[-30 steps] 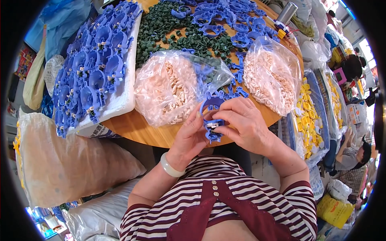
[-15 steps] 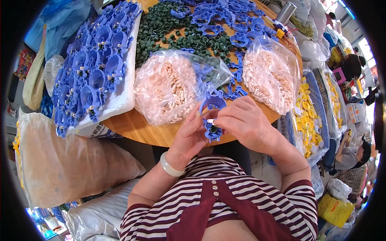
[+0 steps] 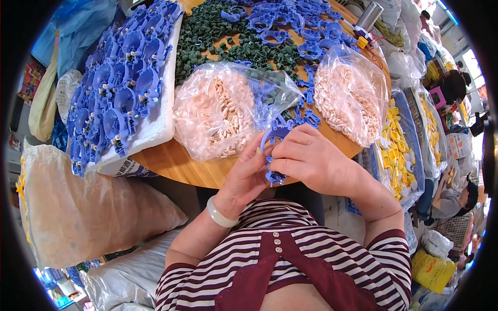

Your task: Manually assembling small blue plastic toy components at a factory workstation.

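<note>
My left hand point(image 3: 245, 173) is closed round the left side of a blue plastic part point(image 3: 276, 178) with a ring-shaped upper end, held up at the table's near edge. Over the part's middle lies my right hand point(image 3: 316, 163), its fingers bent and pressed together. They cover the spot where a small white piece showed earlier, so what they grip is hidden. Just beyond my hands sits a clear bag of small pale pink pieces point(image 3: 207, 116). A second bag of the same pieces point(image 3: 346, 98) stands to the right.
Dark green small parts point(image 3: 207, 33) and loose blue parts point(image 3: 311, 33) spread over the round wooden table point(image 3: 171, 168). A white foam tray point(image 3: 163, 129) at left carries rows of blue assemblies point(image 3: 124, 101). Bags of yellow parts point(image 3: 397, 155) stand right of the table; a person point(image 3: 451, 202) sits farther off.
My right fingers have shifted slightly left over the blue part, covering its middle and the white piece. The ring has turned a little; my left hand keeps its hold.
</note>
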The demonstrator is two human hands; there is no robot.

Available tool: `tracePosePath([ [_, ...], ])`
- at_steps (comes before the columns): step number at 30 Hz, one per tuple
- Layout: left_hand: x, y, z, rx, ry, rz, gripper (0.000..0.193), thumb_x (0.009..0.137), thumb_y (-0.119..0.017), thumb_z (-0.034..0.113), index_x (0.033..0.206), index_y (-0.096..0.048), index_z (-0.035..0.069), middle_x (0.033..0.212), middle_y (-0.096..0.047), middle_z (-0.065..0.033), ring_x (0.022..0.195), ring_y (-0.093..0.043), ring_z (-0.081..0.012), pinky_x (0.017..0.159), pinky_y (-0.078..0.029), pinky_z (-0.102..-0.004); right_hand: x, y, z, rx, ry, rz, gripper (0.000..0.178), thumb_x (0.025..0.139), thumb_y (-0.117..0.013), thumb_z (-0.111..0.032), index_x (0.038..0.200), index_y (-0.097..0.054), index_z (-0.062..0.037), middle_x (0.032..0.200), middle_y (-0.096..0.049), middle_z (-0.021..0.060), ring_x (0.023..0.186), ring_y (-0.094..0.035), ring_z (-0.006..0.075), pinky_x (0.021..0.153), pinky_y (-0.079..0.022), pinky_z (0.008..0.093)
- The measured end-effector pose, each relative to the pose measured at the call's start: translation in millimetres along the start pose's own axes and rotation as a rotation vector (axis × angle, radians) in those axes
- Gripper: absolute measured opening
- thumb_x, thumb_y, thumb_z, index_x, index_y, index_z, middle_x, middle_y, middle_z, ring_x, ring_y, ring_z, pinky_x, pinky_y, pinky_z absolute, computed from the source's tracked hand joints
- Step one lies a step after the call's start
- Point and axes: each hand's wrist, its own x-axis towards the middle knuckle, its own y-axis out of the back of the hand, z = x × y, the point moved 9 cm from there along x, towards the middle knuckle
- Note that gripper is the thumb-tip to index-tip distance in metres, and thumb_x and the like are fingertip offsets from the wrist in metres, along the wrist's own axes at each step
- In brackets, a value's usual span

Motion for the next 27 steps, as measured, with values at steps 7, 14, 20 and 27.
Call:
tracePosePath([
  [7,-0.4,2.9,-2.3,-0.019,0.015,0.009,0.057,0.086,-0.061,0.027,0.134,-0.034,0.013,0.118,-0.051,-0.0024,0.106,-0.053,-0.0146,0.083,-0.049,-0.0312,-4.9,-0.4,11.2,0.114,-0.067,0.116,0.025,0.061,-0.069,-0.005,0.084,-0.060,-0.0082,0.084,-0.059,0.0005,0.078,-0.056,0.0179,0.074,-0.041,0.0319],
  [14,0.7,3.5,-0.8,-0.025,0.001,0.034,0.058,0.086,-0.060,0.026,0.135,-0.033,0.012,0.117,-0.051,-0.0015,0.107,-0.053,-0.0144,0.084,-0.049,-0.0310,-9.2,2.6,16.6,0.119,-0.168,0.212,0.020,0.068,-0.071,-0.007,0.086,-0.063,-0.0071,0.084,-0.061,0.0014,0.077,-0.057,0.0186,0.074,-0.042,0.0324],
  [20,1.4,3.3,-1.7,-0.038,-0.001,0.016,0.058,0.086,-0.060,0.026,0.135,-0.033,0.012,0.124,-0.049,-0.0043,0.110,-0.051,-0.0151,0.086,-0.048,-0.0318,-11.6,4.7,18.7,0.157,-0.206,0.215,0.016,0.069,-0.070,-0.006,0.083,-0.064,-0.0080,0.086,-0.062,0.0018,0.078,-0.057,0.0193,0.074,-0.041,0.0324],
  [27,2.6,5.6,0.3,0.007,-0.023,0.030,0.059,0.086,-0.060,0.025,0.137,-0.032,0.013,0.127,-0.047,-0.0065,0.113,-0.050,-0.0171,0.089,-0.046,-0.0332,-15.0,2.2,24.4,0.261,-0.364,0.181,0.015,0.070,-0.069,-0.005,0.085,-0.065,-0.0076,0.083,-0.061,0.0027,0.082,-0.058,0.0202,0.074,-0.041,0.0318],
])
